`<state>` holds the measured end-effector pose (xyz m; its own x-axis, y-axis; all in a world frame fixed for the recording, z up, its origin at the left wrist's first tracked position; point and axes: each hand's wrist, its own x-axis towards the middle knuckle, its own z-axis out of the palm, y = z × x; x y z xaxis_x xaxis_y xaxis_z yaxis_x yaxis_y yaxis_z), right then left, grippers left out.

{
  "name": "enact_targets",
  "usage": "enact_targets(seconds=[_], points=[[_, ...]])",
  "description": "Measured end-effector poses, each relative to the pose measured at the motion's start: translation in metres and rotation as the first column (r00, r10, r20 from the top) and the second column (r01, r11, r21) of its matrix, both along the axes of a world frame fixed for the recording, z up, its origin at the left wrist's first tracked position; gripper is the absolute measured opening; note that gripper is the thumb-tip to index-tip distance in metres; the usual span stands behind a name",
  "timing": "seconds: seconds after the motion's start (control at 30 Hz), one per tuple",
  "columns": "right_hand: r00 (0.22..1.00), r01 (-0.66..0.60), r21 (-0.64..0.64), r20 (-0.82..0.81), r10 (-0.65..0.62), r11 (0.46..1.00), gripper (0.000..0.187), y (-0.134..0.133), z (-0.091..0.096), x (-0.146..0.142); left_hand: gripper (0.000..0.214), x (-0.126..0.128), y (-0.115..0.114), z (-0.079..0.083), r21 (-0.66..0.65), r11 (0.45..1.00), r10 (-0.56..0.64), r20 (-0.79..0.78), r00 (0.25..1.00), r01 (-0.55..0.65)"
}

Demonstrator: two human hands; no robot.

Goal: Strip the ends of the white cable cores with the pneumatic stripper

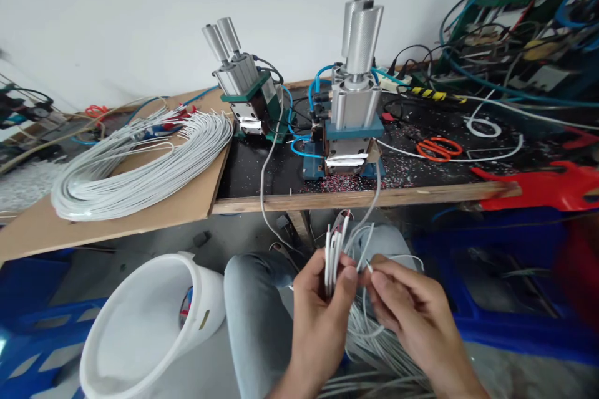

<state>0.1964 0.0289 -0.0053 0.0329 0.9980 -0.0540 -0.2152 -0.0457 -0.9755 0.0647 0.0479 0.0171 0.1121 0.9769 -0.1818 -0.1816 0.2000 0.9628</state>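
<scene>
My left hand [322,299] is closed around a small bunch of white wires [333,249], held upright above my lap, their stripped ends pointing up. My right hand [407,305] pinches a single white wire [367,262] just beside that bunch. More white wires [374,349] trail down over my knees. Straight ahead on the bench stands a pneumatic wire-stripping machine [353,106] with a blue base, and a second one [246,93] with a green body sits to its left.
A large coil of white wires [140,162] lies on cardboard at the left. A white bucket [145,324] stands by my left knee. Orange scissors [437,148] and a red tray [543,184] are at the right. Blue crates sit under the wooden bench edge [365,199].
</scene>
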Motion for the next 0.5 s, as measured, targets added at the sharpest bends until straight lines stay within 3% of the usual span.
enact_targets(seconds=[0.13, 0.37, 0.5], points=[[0.980, -0.020, 0.068, 0.199, 0.006, 0.997, 0.011, -0.002, 0.009, -0.001, 0.020, 0.000, 0.001, 0.004, 0.004, 0.998, -0.062, -0.012, 0.998, 0.062], [0.948, -0.082, 0.102, 0.315, 0.046, 0.991, 0.013, 0.001, 0.010, 0.000, 0.016, -0.005, 0.004, 0.004, 0.013, 0.999, -0.042, -0.029, 0.999, 0.042], [0.889, -0.130, 0.135, 0.454, 0.055, 0.982, 0.015, 0.000, 0.013, 0.003, 0.010, -0.004, 0.006, 0.010, 0.030, 0.999, -0.033, -0.105, 0.994, 0.036]])
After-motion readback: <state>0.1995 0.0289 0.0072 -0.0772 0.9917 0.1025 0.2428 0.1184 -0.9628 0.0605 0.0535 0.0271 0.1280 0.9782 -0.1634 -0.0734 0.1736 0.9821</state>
